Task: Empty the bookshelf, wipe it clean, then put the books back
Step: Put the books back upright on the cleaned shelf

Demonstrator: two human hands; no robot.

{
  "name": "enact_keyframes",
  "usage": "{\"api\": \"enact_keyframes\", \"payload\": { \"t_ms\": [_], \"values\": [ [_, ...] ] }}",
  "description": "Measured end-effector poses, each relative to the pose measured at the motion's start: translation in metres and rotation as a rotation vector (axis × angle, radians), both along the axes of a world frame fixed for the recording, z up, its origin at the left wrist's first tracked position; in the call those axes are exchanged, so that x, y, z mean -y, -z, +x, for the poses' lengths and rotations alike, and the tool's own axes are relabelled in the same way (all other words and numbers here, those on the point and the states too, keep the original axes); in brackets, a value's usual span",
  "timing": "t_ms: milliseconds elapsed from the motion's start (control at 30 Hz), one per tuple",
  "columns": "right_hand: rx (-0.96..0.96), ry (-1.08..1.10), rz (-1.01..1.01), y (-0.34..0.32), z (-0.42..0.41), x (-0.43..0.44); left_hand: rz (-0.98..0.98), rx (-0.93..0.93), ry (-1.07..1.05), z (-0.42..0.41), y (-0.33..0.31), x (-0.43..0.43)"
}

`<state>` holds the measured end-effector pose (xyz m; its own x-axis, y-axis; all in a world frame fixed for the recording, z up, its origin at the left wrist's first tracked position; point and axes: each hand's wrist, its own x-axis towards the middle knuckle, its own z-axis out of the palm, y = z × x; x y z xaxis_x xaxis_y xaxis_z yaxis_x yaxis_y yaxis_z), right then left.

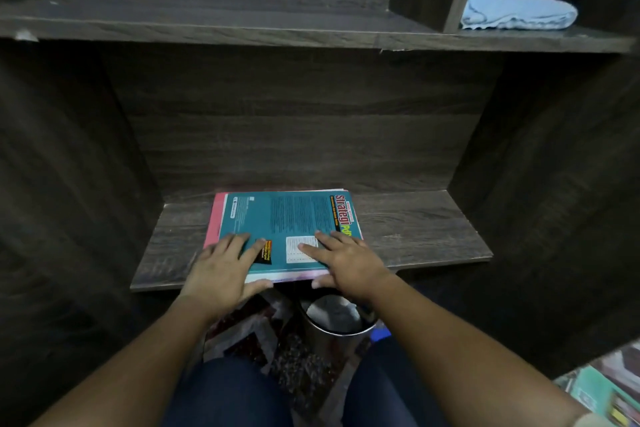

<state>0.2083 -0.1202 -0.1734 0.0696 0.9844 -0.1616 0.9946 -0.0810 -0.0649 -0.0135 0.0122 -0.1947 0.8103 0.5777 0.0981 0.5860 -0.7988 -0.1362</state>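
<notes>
As the stack of books (pixel 284 225) lay on the low shelf (pixel 415 229), left hand (pixel 221 274) and right hand (pixel 346 267) pressed it with flat, loose fingers (pixel 254 250) | cloth (pixel 516 12) sat folded above, wiping likely done | more books (pixel 602 392) waited nearby.

on the teal book (pixel 280 218) i read "strategi" in big red letters, running sideways along its right edge. green letters beginning "pd" follow, cut off by my right hand (pixel 346 263). the book's small print and white label are too blurred to read.
</notes>
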Motion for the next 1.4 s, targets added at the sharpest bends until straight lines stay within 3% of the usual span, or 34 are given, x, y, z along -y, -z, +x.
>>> {"api": "enact_keyframes", "payload": {
  "t_ms": [233, 433, 567, 867, 1233, 1400],
  "values": [
    [-0.05, 0.053, -0.081, -0.007, 0.003, -0.02, -0.091, -0.029, -0.133, 0.014, -0.01, 0.008],
    [-0.031, 0.11, 0.063, -0.022, 0.003, 0.012, -0.078, -0.131, -0.155, 0.032, -0.038, 0.029],
    [-0.011, 0.17, 0.159, -0.04, 0.024, 0.053, -0.048, -0.042, -0.092, 0.057, -0.053, 0.06],
    [0.106, 0.339, 0.157, -0.074, 0.061, 0.196, -0.017, 0.13, 0.308, 0.148, -0.089, 0.184],
    [0.082, 0.628, 0.108, -0.056, 0.105, 0.373, -0.123, 0.025, 0.709, 0.246, -0.075, 0.327],
    [0.017, 0.763, -0.013, -0.021, 0.122, 0.426, -0.152, -0.101, 0.847, 0.274, -0.051, 0.372]
  ]
}}
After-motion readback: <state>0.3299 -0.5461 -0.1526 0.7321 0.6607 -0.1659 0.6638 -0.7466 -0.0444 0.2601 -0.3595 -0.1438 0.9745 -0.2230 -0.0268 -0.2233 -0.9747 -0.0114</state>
